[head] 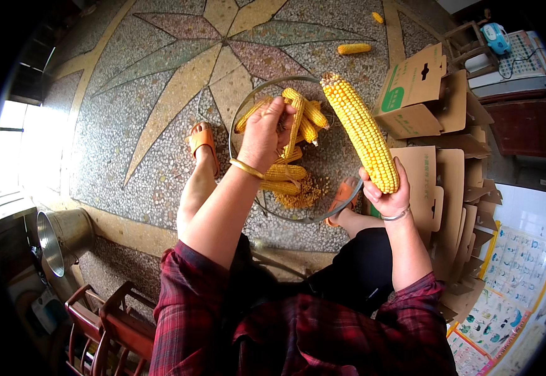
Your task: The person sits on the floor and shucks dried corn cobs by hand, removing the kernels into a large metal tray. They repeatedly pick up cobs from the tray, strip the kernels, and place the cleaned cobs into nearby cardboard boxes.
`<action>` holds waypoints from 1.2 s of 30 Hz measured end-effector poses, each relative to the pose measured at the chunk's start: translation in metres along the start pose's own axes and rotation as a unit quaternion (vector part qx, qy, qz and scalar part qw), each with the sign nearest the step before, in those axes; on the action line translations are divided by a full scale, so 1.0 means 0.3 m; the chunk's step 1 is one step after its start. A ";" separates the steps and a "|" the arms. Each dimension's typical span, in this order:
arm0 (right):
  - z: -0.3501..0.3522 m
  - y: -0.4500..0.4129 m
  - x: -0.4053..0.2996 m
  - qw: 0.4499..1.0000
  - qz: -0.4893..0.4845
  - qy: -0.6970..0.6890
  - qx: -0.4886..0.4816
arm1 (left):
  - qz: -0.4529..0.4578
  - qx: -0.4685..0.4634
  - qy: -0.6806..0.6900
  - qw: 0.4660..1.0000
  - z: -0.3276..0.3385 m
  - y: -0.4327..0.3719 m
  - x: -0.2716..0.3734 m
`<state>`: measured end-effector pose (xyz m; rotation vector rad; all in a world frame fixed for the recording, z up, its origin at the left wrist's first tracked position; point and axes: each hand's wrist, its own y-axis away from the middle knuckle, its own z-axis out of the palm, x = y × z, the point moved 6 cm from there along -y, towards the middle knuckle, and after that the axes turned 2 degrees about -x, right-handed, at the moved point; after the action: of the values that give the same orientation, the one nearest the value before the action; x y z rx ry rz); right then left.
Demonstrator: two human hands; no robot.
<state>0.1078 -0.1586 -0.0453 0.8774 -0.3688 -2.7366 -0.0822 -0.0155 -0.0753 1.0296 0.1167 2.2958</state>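
My right hand (390, 188) grips the lower end of a large ear of dried yellow corn (360, 129), its stub end tilted up and to the left. To the left, my left hand (270, 127) is closed with the fingertips pinched together; a dark bit shows between them, too small to name. Below the hands, several corn ears (284, 172) lie inside a round metal rim (301, 220), next to a heap of loose kernels (301, 193). A strand hangs beside my left hand. My left hand hides part of the ears.
Flattened and folded cardboard boxes (414, 94) are stacked along the right. Two small pieces of corn, one a cob (353, 48), lie on the terrazzo floor further off. A metal bucket (63, 239) and wooden chairs (122, 319) stand at the left. My sandaled feet flank the rim.
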 end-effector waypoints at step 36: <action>-0.620 0.949 -0.456 0.685 -0.190 0.440 0.549 | -0.048 0.029 0.105 0.993 -0.016 -0.039 -0.060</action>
<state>0.3698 -0.4147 -0.0305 2.5729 -1.7795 -1.6840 -0.0706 -0.0153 -0.0941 0.7911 0.3139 2.3181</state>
